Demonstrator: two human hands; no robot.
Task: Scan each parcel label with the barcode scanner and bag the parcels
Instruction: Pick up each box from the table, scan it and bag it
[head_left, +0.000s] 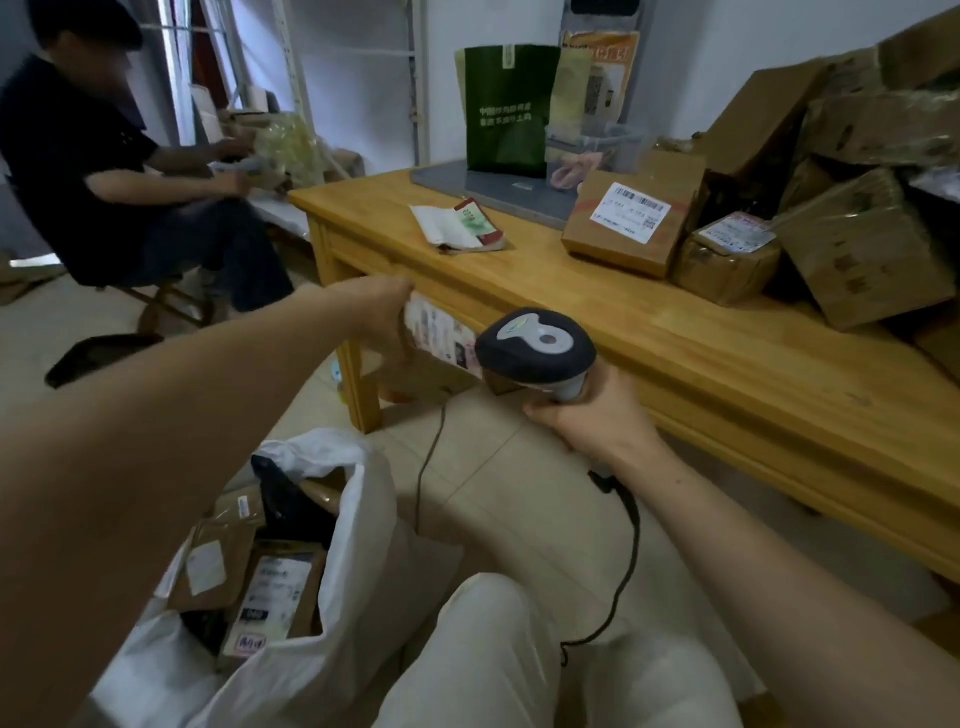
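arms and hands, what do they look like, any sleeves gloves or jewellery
The left arm and right arm are bare as far as the frame shows, with no sleeves. The left hand and right hand have no gloves; no watch, ring or bracelet is visible. Pale cream trousers are the only clothing seen.

A green bag (506, 109) at the counter's (675, 332) far edge carries two lines of white Chinese characters, too blurred to read. A white label (630, 213) on a cardboard box (613, 254) shows a barcode; its print is illegible.
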